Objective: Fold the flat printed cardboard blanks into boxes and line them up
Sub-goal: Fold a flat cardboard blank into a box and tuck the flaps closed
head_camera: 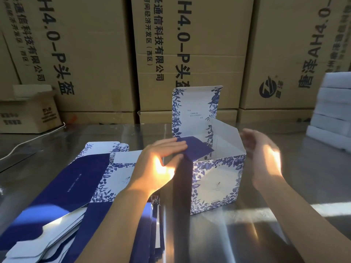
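A blue-and-white floral box [216,179] stands upright on the shiny table, top open, its tall lid flap [195,109] sticking up at the back. My left hand [161,164] lies flat with straight fingers on the dark blue left side flap [197,149], which tilts down into the opening. My right hand [262,154] hovers just right of the box with fingers extended, beside the white right flap [226,130]; whether it touches is unclear. A stack of flat printed blanks [76,186] lies to the left under my left forearm.
Large brown shipping cartons [190,54] form a wall behind the table. A small open carton [28,112] sits back left with a white cable [28,143] running from it. White foam pieces [332,111] are piled at the right edge. The metal table [266,224] reflects sunlight.
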A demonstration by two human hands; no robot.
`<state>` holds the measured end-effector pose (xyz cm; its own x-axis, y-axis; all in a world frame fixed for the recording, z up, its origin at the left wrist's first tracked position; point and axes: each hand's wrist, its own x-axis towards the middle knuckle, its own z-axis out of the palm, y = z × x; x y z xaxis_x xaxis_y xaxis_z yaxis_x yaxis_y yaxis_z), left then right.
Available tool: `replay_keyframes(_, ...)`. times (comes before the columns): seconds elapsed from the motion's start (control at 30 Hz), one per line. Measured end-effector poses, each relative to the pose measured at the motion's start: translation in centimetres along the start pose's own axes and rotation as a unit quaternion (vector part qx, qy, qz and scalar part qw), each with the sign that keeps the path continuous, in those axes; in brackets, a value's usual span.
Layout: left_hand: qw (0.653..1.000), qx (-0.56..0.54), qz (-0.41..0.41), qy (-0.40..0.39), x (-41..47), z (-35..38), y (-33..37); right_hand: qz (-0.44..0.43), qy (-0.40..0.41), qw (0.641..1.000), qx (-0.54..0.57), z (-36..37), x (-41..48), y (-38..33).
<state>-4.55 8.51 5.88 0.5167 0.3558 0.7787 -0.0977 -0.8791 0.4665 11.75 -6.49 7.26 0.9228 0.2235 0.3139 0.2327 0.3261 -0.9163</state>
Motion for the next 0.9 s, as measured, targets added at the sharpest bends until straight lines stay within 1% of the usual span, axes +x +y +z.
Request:
replay_keyframes(0.03,1.0,0.004,0.004,0.002,0.0,0.2,0.1,-0.08,0.048,0.996,-0.016,0.0,0.0,-0.2)
replay_keyframes(0.07,1.0,0.007,0.01,0.003,0.0,0.3,0.2,-0.159,0.072,0.984,-0.03,0.0,-0.3,-0.4)
replay_keyframes(0.1,1.0,0.008,0.015,0.005,0.0,0.6,0.4,-0.227,0.069,0.971,-0.037,0.0,-0.7,-0.6)
replay_keyframes(0.13,1.0,0.006,0.019,0.005,-0.1,0.7,0.5,-0.291,0.047,0.954,-0.048,0.0,-1.2,-0.8)
replay_keyframes(0.17,1.0,0.0,0.022,0.005,-0.1,0.9,0.7,-0.355,0.016,0.932,-0.074,0.1,-1.8,-0.8)
replay_keyframes(0.23,0.999,-0.012,0.032,0.011,-0.1,1.1,1.1,-0.471,-0.049,0.867,-0.159,0.7,-3.2,-0.9)
replay_keyframes(0.3,0.999,-0.007,0.047,0.023,0.0,1.1,1.2,-0.54,-0.088,0.799,-0.249,1.5,-4.3,-0.6)
replay_keyframes(0.33,0.998,-0.004,0.055,0.023,0.0,1.1,1.2,-0.553,-0.095,0.775,-0.29,1.9,-4.7,-0.3)
replay_keyframes(0.37,0.998,-0.002,0.062,0.021,0.0,1.1,1.1,-0.556,-0.097,0.76,-0.324,2.2,-5.0,0.0)
replay_keyframes(0.43,0.997,0.004,0.073,0.013,0.1,0.9,0.9,-0.542,-0.08,0.751,-0.369,2.5,-5.3,0.5)
replay_keyframes(0.53,0.996,0.018,0.082,0.0,0.1,0.7,1.0,-0.508,-0.055,0.765,-0.393,2.5,-5.2,0.4)
replay_keyframes(0.6,0.997,0.027,0.073,0.001,0.0,0.7,1.3,-0.493,-0.061,0.777,-0.387,2.4,-5.1,0.2)
replay_keyframes(0.8,0.986,0.108,0.108,0.064,-0.1,0.8,1.7,-0.447,-0.088,0.793,-0.404,2.3,-5.0,-0.1)
replay_keyframes(0.9,0.985,0.134,0.077,0.08,0.1,0.8,1.3,-0.433,-0.108,0.791,-0.419,2.0,-4.4,-0.4)
